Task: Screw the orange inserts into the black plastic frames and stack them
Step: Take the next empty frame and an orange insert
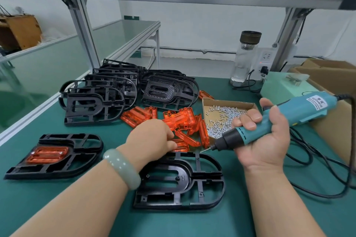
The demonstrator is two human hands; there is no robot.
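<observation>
Currently the left hand [151,138] is at the near edge of the orange insert pile [183,119], fingers curled over one loose insert [181,146]. The knuckles hide most of that grip. There's a pale green bracelet [121,167] on that wrist.

The right hand [265,140] is palm up, fingers and thumb wrapped tight round the teal electric screwdriver [289,117]. Its bit points left and slightly down, with the tip just over the far rim of the empty frame [179,181].

The empty frame lies flat on the green mat [231,223], dead centre between the forearms. The finished frame [84,159] lies flat to the left, well apart from it. It has a seated insert [47,155] with two screw heads showing.

Bare black frames [96,102] are heaped at back left, behind the insert pile. A cardboard tray [229,101] of screws [229,115] sits just right of the pile, right behind the screwdriver's nose.

The screwdriver cable [331,196] loops on the mat at right. A clear bottle [244,57] stands at the back, and a cardboard box [331,75] is at far right.
</observation>
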